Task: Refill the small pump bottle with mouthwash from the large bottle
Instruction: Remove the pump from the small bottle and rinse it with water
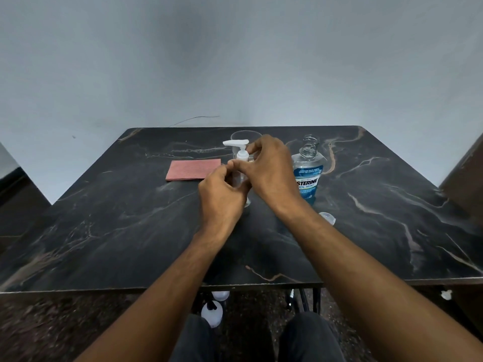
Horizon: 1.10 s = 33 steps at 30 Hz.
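Pump bottle (241, 163) gripped by both hands (245, 178), mid-table

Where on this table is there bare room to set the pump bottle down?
Free: the near left table, in front of the pink cloth, and the far right beyond the mouthwash bottle. Crowded: the centre, where both hands hold the pump bottle by the glass, cap nearby.

Large bottle (308, 176) label: "STERINE", "OL MINT"; small print unreadable.
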Each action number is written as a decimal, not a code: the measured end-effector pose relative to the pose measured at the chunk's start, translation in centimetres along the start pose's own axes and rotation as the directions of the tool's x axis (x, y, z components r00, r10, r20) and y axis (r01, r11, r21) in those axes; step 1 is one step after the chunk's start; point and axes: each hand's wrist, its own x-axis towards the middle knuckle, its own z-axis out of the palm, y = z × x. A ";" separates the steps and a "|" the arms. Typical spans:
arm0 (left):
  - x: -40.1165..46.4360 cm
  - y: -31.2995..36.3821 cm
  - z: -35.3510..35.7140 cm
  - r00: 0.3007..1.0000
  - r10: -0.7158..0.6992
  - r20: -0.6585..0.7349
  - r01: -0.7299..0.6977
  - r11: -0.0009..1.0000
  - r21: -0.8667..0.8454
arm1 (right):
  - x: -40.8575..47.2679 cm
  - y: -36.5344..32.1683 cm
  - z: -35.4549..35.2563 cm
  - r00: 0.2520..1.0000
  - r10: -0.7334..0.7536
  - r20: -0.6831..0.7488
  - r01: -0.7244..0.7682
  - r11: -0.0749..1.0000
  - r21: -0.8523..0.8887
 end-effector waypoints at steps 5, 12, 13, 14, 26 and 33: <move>0.0 -0.1 -0.3 0.999 -0.038 -0.007 0.038 0.999 0.028 | 0.2 0.1 -0.2 0.998 -0.045 0.045 0.043 0.998 0.038; -0.2 0.3 -0.3 0.999 -0.029 0.026 0.028 0.999 0.030 | 0.0 0.3 -0.4 0.997 -0.082 0.010 0.081 0.991 0.106; -0.2 0.3 -0.4 0.999 -0.029 0.027 0.028 0.999 0.030 | 0.2 0.3 -0.5 0.996 -0.084 0.005 0.083 0.990 0.114; -0.2 0.3 -0.5 0.999 -0.029 0.027 0.028 0.999 0.031 | 0.3 0.3 -0.7 0.996 -0.083 0.014 0.081 0.990 0.115; -0.1 -0.1 -0.2 1.000 -0.009 0.020 0.007 0.995 0.097 | 2.7 -1.3 -2.3 0.968 -0.123 0.218 0.140 0.988 -0.066; -0.1 -0.5 -0.3 0.998 -0.013 0.054 0.007 0.993 0.118 | 3.5 -2.3 -3.8 0.937 -0.122 0.328 0.168 0.979 -0.116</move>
